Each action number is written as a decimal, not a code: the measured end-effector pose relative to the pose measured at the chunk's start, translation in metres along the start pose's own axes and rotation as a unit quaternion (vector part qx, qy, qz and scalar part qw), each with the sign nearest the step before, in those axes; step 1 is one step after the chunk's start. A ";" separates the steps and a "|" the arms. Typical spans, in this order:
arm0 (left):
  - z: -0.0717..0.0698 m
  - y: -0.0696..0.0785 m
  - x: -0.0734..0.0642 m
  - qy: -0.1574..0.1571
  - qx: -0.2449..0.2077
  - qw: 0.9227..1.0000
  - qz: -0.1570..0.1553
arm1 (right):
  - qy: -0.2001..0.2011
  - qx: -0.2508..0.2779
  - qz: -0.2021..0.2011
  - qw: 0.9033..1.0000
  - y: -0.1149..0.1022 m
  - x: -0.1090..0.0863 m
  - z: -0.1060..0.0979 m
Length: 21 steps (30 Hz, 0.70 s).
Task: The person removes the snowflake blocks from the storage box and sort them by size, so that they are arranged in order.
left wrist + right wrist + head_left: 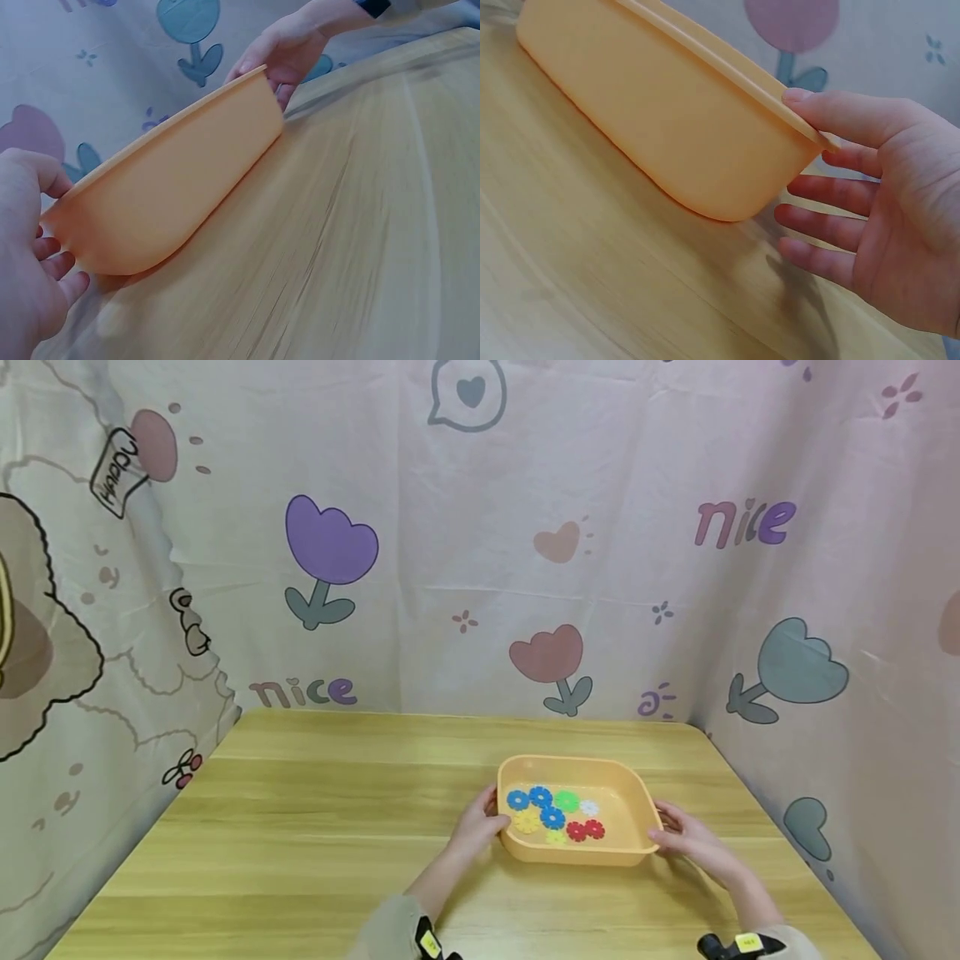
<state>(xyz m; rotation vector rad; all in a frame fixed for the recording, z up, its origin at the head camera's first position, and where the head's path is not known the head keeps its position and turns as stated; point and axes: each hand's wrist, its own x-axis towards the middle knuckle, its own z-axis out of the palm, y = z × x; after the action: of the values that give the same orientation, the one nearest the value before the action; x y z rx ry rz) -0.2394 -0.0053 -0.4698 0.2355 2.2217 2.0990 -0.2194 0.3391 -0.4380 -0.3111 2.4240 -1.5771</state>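
Note:
A shallow light-orange plastic bin (577,856) is at the right of the table, held between two hands. My left hand (477,820) grips its left end, the thumb over the rim. At the other end my right hand (693,839) pinches the rim, thumb on top and fingers below and beside the wall, as the right wrist view shows. Inside lie several flat notched snowflake discs: three blue discs (552,817), a green disc (567,801), a white disc (590,808), two red discs (576,832), and yellow discs (527,821). In the left wrist view, the bin's underside is close over the tabletop.
The wood-grain table (300,827) extends far to the left of the bin. A printed cloth curtain (450,485) with tulips and words hangs behind it and along both sides. Dark wrist straps (738,946) sit over the sleeves.

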 end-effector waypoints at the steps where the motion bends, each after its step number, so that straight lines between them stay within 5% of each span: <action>1: -0.005 0.000 -0.002 -0.001 -0.001 1.000 0.001 | -0.002 0.002 0.001 1.000 -0.001 0.002 0.004; 21: -0.097 0.002 -0.044 0.004 0.009 1.000 0.013 | -0.003 -0.014 -0.039 0.999 -0.025 0.026 0.088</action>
<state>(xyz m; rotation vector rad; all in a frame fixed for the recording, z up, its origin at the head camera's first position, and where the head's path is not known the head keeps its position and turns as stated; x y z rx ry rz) -0.2111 -0.1083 -0.4637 0.2592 2.2547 2.0972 -0.2156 0.2450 -0.4513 -0.4182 2.4589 -1.5735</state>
